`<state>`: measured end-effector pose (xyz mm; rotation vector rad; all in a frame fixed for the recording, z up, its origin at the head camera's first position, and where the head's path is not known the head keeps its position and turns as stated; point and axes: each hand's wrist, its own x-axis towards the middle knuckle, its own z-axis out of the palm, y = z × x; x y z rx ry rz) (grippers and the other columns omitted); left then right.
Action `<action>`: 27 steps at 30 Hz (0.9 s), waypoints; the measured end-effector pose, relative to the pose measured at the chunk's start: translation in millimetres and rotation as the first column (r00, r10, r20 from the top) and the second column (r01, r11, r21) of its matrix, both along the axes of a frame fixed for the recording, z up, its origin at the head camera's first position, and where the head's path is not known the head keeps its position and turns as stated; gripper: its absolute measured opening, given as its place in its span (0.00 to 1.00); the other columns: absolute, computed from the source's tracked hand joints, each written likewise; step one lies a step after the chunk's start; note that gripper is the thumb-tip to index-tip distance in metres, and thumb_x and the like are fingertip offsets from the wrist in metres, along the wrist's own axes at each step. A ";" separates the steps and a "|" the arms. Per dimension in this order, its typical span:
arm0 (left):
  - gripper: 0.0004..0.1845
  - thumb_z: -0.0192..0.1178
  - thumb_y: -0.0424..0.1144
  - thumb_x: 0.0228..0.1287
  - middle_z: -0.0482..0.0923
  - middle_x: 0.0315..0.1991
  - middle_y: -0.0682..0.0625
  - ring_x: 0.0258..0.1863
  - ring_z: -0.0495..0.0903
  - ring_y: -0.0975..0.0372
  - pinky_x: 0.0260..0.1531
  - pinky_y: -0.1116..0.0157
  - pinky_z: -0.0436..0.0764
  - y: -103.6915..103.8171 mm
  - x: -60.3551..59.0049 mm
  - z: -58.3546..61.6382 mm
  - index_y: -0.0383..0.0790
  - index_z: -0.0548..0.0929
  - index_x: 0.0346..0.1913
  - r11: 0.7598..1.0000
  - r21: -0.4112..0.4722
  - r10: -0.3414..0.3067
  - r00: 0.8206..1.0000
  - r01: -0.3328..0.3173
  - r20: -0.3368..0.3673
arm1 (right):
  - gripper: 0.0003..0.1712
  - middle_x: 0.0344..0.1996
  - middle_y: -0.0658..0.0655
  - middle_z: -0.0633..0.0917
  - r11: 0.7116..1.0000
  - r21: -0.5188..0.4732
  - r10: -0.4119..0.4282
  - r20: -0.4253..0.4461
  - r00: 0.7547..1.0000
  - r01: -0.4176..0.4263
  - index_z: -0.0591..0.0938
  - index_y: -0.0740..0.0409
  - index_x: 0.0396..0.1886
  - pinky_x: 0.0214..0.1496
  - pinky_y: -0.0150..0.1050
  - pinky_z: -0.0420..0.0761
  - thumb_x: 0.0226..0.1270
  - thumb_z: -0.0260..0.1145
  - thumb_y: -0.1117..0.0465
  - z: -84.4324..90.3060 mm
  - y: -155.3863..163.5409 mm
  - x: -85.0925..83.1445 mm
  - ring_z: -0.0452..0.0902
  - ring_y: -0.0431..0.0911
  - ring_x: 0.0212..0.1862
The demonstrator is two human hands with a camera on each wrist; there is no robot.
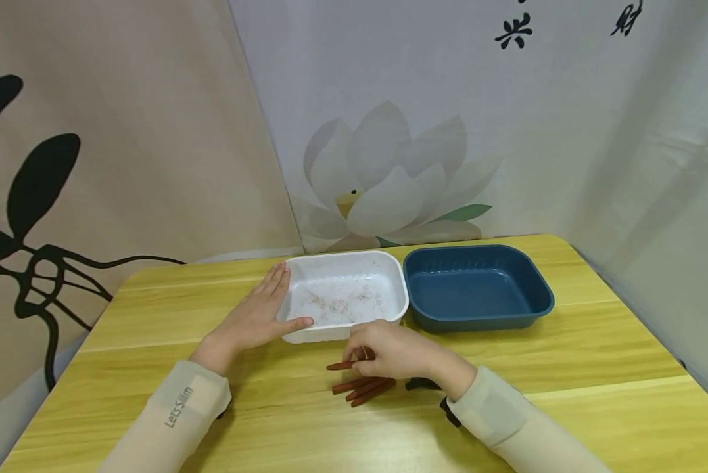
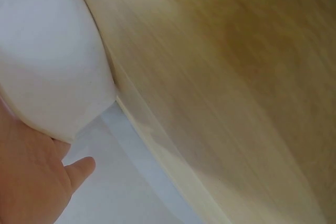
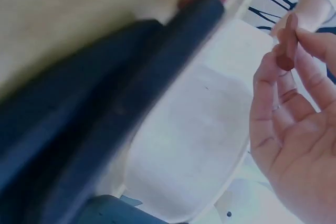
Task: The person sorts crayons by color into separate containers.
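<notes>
My right hand (image 1: 396,349) pinches a short reddish-brown stick (image 3: 287,45) between thumb and fingers, just in front of the white tray (image 1: 344,334). Below that hand, several similar reddish-brown sticks (image 1: 370,392) lie together on the table. Dark sticks (image 3: 131,93) show large and close in the right wrist view, and a dark piece (image 1: 423,383) is partly visible under the right wrist in the head view. My left hand (image 1: 252,320) rests on the tray's left side, its fingers straight along the rim and the thumb over the front edge. Small brown crumbs dot the tray's floor.
A dark blue tray (image 1: 478,323) stands beside the white one, to its right. Both are near the back edge of the yellow wood-grain table (image 1: 294,427). Behind hangs a pale curtain (image 1: 212,131) printed with a lotus and black plants.
</notes>
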<state>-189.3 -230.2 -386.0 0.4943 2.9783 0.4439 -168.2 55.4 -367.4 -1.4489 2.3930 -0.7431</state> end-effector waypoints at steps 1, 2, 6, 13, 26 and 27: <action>0.61 0.50 0.74 0.62 0.29 0.81 0.42 0.81 0.33 0.48 0.78 0.45 0.45 -0.1 0.1 -0.1 0.30 0.39 0.78 1.000 0.000 0.000 1.000 0.000 0.000 | 0.07 0.30 0.44 0.81 1.000 -0.008 -0.003 0.001 1.000 0.003 0.88 0.54 0.39 0.35 0.24 0.75 0.65 0.67 0.65 1.8 0.1 -0.8 0.71 0.30 0.30; 0.61 0.50 0.74 0.62 0.28 0.81 0.42 0.81 0.33 0.48 0.78 0.46 0.45 -0.2 0.1 -0.3 0.30 0.39 0.78 1.000 0.000 0.000 1.000 0.000 0.000 | 0.07 0.30 0.45 0.81 1.000 -0.017 -0.003 0.001 1.000 0.003 0.88 0.54 0.40 0.35 0.24 0.75 0.65 0.67 0.65 3.4 0.4 -1.8 0.72 0.31 0.30; 0.61 0.50 0.74 0.62 0.28 0.81 0.42 0.81 0.33 0.48 0.78 0.46 0.45 -0.5 -0.3 -1.1 0.31 0.39 0.78 1.000 -0.002 0.002 1.000 -0.002 0.000 | 0.08 0.30 0.44 0.80 0.999 -0.034 -0.030 0.022 0.999 0.030 0.88 0.54 0.41 0.35 0.25 0.76 0.66 0.65 0.66 8.9 3.5 -6.6 0.72 0.32 0.30; 0.62 0.50 0.75 0.62 0.28 0.81 0.42 0.81 0.33 0.48 0.78 0.46 0.46 -0.7 -1.4 -1.7 0.31 0.39 0.78 1.000 -0.007 0.001 1.000 -0.001 -0.002 | 0.09 0.29 0.47 0.80 0.992 -0.110 -0.064 0.021 0.998 0.066 0.88 0.55 0.41 0.34 0.28 0.77 0.66 0.64 0.67 16.8 10.6 -19.7 0.71 0.34 0.29; 0.62 0.51 0.74 0.61 0.28 0.81 0.43 0.81 0.33 0.49 0.79 0.47 0.45 0.0 -0.7 0.6 0.31 0.39 0.78 1.000 -0.001 0.000 1.000 0.000 0.006 | 0.08 0.32 0.49 0.83 0.981 -0.125 -0.144 0.042 0.989 0.148 0.88 0.55 0.42 0.33 0.30 0.76 0.67 0.67 0.66 20.3 8.8 -48.3 0.73 0.38 0.32; 0.62 0.51 0.74 0.61 0.28 0.81 0.43 0.81 0.33 0.49 0.79 0.47 0.45 0.3 -0.6 1.1 0.31 0.39 0.78 1.000 0.001 -0.001 1.000 0.001 0.004 | 0.08 0.32 0.50 0.83 0.981 -0.125 -0.144 0.037 0.989 0.147 0.88 0.56 0.42 0.34 0.30 0.76 0.67 0.67 0.66 19.1 7.8 -51.1 0.73 0.38 0.32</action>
